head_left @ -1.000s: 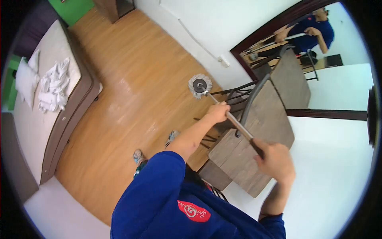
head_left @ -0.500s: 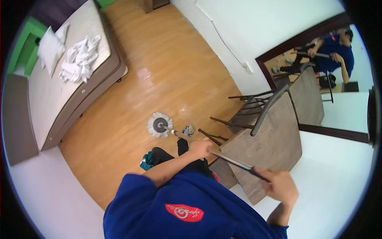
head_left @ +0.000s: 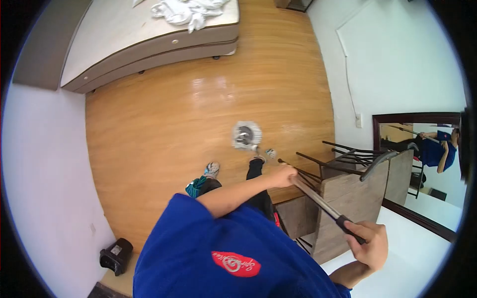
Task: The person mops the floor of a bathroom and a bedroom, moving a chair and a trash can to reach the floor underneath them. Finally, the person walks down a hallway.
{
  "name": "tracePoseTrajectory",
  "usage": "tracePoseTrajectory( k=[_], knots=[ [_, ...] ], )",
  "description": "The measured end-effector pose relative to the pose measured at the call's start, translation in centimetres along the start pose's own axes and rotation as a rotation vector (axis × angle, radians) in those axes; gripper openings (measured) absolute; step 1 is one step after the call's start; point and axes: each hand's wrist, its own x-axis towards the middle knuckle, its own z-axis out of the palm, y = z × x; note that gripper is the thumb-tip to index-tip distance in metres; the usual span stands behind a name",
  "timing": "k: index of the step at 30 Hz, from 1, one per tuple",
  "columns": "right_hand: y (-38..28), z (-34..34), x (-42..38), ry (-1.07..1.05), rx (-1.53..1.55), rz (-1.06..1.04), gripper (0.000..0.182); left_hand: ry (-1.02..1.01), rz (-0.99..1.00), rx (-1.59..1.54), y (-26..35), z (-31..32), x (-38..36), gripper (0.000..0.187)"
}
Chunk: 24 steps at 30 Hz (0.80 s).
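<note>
— On the wooden floor (head_left: 164, 129), near its wall-side edge, what is seen?

— A mop head (head_left: 246, 135) is pressed flat there, just ahead of the feet, beside the upturned chair (head_left: 348, 198).

— How is the mop handle (head_left: 318, 201) laid?

— Its long axis is slanted from the mop head back and up toward the body. The left hand (head_left: 284, 175) is clenched round the shaft lower down, nearer the head; the right hand (head_left: 370, 242) is closed on the dark grip at the top end.

— Which way from the hands is the head?

— Forward and down.

Left hand (head_left: 283, 176), right hand (head_left: 370, 242) grip mop (head_left: 303, 189); head on floor (head_left: 164, 129).
</note>
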Motion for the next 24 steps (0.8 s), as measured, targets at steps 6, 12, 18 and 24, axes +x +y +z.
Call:
tracePoseTrajectory(
  k=[6, 12, 18, 24],
  knots=[
    [-12.5, 12.7, 5.6, -0.211, 0.09, -0.296, 0.031, 0.396, -0.25, 0.135, -9.5, -12.2, -25.1, 0.014],
    [-13.3, 25.0, 9.2, -0.495, 0.099, -0.115, 0.038, 0.349, -0.677, 0.596, -17.6, -13.9, -31.8, 0.016],
    [-9.7, 17.3, 1.1, -0.231, 0.115, 0.188, 0.039, 0.236, -0.416, 0.381, -15.7, -4.1, -20.3, 0.017],
    [-17.0, 11.5, -4.1, -0.044, -0.057, 0.359, 0.037, -0.029, -0.12, 0.14, -3.1, -6.7, -12.7, 0.017]
  ],
)
